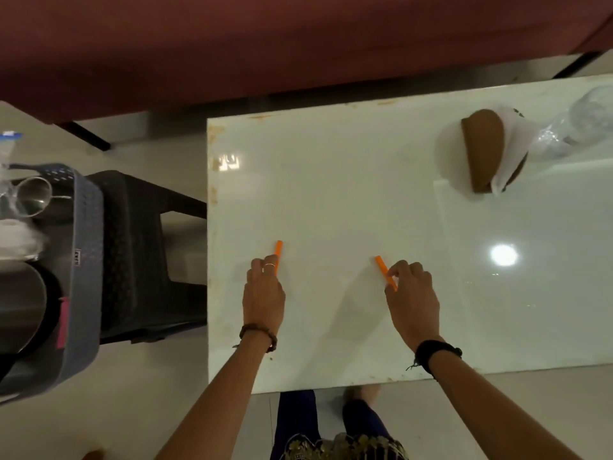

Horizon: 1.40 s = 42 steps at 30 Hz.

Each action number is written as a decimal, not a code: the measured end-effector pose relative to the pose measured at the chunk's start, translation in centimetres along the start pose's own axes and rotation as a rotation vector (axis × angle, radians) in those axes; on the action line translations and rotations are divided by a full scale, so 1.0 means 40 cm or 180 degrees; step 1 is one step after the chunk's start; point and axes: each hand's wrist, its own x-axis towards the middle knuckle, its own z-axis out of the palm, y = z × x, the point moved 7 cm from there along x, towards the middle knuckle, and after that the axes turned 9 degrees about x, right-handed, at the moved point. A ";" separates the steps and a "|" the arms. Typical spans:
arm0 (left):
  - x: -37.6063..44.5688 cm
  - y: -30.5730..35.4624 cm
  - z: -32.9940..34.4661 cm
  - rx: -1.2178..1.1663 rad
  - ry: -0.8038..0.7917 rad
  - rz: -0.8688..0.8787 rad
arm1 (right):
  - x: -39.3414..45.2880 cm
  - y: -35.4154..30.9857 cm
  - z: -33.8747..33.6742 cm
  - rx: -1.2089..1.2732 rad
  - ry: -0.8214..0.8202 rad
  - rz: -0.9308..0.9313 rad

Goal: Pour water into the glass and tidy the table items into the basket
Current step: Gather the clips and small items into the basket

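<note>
- basket [84, 260] sits off the table's [331, 180] left edge, on a dark stool [142, 247]
- left hand [263, 293] grip pinching one orange stick [278, 249], right hand [413, 300] pinching another orange stick [381, 265]
- loads of bare table beyond both

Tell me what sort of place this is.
Probably a home living room: a low white table beside a maroon sofa, with a basket of household items on a dark stool.
</note>
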 end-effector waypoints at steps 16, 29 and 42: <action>-0.088 -0.134 -0.273 -0.2698 0.0875 -0.1097 | -0.143 -0.455 0.122 0.2610 -0.0984 -0.0280; -0.098 -0.695 -0.498 -0.1350 0.1488 -0.1675 | -0.336 -1.033 0.511 0.1350 -0.2043 -0.1773; -0.044 -0.675 -0.433 -0.1868 0.1099 -0.1634 | -0.318 -1.055 0.541 0.0831 -0.1900 -0.2262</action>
